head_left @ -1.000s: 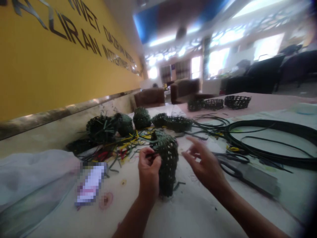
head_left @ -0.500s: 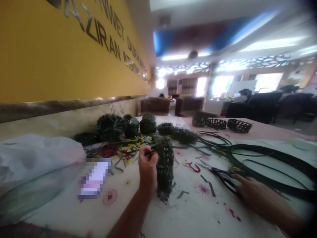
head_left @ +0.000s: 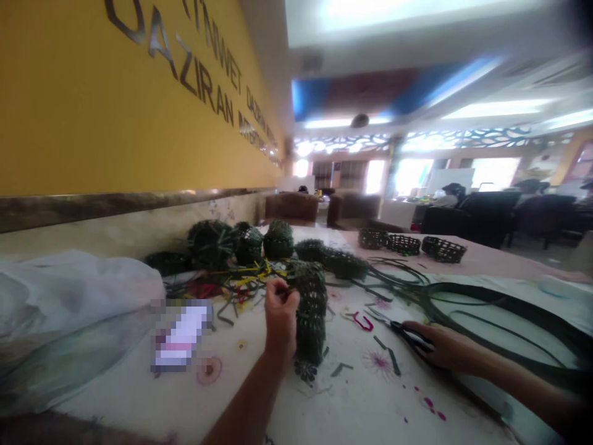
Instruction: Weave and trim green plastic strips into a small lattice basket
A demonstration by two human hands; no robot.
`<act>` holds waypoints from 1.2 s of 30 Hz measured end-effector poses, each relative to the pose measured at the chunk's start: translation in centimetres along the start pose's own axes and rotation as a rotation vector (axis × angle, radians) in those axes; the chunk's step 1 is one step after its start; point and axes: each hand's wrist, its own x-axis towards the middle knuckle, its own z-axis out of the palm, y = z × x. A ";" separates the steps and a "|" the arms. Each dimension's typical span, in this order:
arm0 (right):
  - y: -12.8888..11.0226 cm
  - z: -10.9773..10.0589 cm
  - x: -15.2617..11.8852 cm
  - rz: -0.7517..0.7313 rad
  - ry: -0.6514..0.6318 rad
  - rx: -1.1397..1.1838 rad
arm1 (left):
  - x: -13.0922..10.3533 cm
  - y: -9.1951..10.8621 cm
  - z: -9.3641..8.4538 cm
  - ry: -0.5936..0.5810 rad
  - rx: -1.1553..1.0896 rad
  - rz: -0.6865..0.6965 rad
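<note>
A dark green woven piece (head_left: pixel 311 315) stands at the middle of the table, with a flower-like tip at its lower end. My left hand (head_left: pixel 281 315) is at its left side, fingers curled and pinched; what they hold, perhaps a strip or the weave's edge, is too small to make out. To the right, my right hand (head_left: pixel 438 346) is on the handles of black-handled scissors (head_left: pixel 410 335), its fingers closed around them. The scissors' blades point left, towards a crimson looped strip (head_left: pixel 362 321). Cut green strips (head_left: pixel 341 369) lie beside the woven piece.
Several green woven baskets (head_left: pixel 278 240) line the back. A large coil of green strip (head_left: pixel 509 296) lies right. At left are a white plastic bag (head_left: pixel 78 290) and a blurred flat object (head_left: pixel 183 337). People sit in the far background.
My right hand has shifted a little left and up and closed further around the scissors' handles. The camera view has tilted slightly. My left hand stays at the woven piece.
</note>
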 end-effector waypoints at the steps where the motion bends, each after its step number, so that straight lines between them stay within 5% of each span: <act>1: -0.3 -0.2 0.1 -0.008 -0.051 -0.016 | -0.2 -0.1 0.1 -0.012 0.005 0.000; 7: -2.7 -2.0 -0.3 0.026 -0.095 -0.085 | -1.6 -0.4 0.8 -0.137 0.046 0.003; 14: -2.8 -6.0 -3.6 -0.017 0.341 0.003 | -2.0 -0.4 1.1 -0.182 0.056 -0.009; 19: -5.6 -9.1 -6.6 -0.324 0.591 -0.065 | -2.2 -0.5 1.2 -0.193 0.053 -0.015; 26: -12.1 -11.4 -8.1 -0.413 0.683 -0.302 | -2.7 -0.8 1.4 -0.191 0.059 -0.010; 36: -15.4 -12.5 -8.7 -0.386 0.719 -0.447 | -2.7 -0.5 1.2 -0.180 0.065 0.001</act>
